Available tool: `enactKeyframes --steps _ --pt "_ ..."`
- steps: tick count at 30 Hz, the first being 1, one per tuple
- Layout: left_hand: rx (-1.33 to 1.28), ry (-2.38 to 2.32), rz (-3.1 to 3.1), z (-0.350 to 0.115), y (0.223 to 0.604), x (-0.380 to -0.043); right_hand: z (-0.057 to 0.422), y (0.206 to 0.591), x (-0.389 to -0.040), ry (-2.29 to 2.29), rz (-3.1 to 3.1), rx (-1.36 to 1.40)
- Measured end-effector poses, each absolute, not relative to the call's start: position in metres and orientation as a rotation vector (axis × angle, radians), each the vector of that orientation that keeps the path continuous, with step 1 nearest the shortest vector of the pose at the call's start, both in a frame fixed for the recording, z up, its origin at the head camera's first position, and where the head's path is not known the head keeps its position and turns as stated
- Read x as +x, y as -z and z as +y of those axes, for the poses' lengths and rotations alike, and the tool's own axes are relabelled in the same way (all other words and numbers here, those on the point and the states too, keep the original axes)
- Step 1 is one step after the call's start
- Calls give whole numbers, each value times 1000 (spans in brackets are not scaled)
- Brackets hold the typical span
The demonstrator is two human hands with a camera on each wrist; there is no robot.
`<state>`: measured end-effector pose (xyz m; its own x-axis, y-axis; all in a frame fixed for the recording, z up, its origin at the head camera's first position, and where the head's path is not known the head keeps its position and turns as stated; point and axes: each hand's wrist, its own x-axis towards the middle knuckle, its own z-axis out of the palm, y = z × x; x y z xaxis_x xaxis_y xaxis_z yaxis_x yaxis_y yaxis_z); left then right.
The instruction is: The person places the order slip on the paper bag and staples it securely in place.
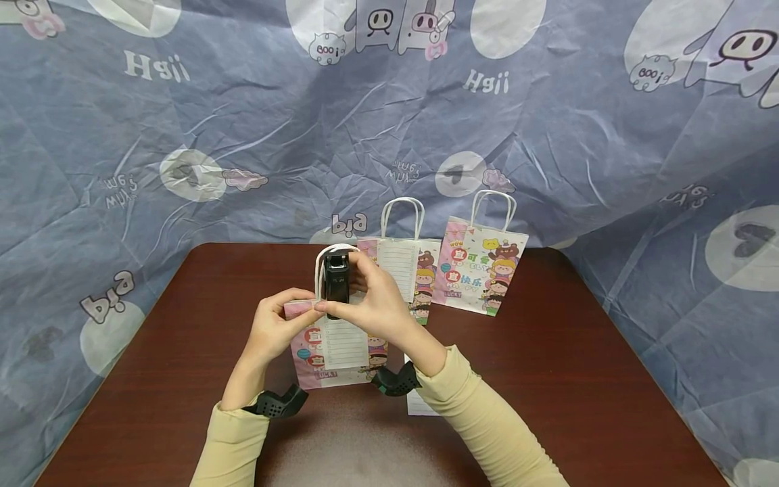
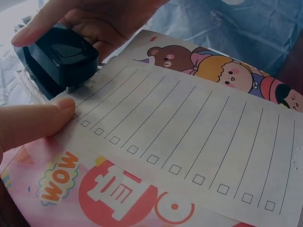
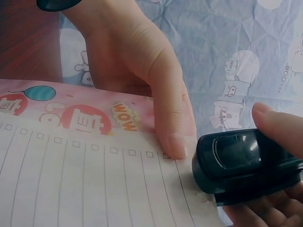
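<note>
My left hand (image 1: 272, 325) pinches the top edge of a pink and white paper gift bag (image 1: 304, 379) together with a lined checklist sheet (image 1: 347, 348) lying against its front. The thumb presses on the sheet's upper corner, as the left wrist view shows. In my right hand (image 1: 386, 308) is a black stapler (image 1: 337, 281), gripped between thumb and fingers. Its nose (image 3: 206, 163) stands right at the top edge of the sheet and bag. White rope handles (image 1: 319, 270) rise behind the stapler.
Farther back stand two similar gift bags: one (image 1: 426, 277) with a lined sheet on its front, another (image 1: 481, 270) showing its printed front. Another lined sheet (image 1: 421, 404) lies on the dark wooden table (image 1: 584, 379), partly under my right forearm. A blue patterned cloth (image 1: 243, 122) hangs behind.
</note>
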<state>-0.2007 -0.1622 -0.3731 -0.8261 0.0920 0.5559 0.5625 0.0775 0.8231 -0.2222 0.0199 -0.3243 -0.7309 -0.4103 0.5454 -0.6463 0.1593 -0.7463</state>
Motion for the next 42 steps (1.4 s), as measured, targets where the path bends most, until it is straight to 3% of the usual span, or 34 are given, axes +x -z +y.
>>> enactKeyframes --steps 9,19,28,42 --pt "-819 1778 -1967 -164 372 -201 20 328 -223 -1561 -2178 1037" --pt "-659 1672 -1990 -152 369 -195 20 330 -220 -1488 -2165 1021" --pt "-700 1646 -1968 -149 368 -193 21 331 -220 -1592 -2186 970" --pt "-736 1605 -1956 -149 368 -194 15 353 -212 -1328 -1820 846"
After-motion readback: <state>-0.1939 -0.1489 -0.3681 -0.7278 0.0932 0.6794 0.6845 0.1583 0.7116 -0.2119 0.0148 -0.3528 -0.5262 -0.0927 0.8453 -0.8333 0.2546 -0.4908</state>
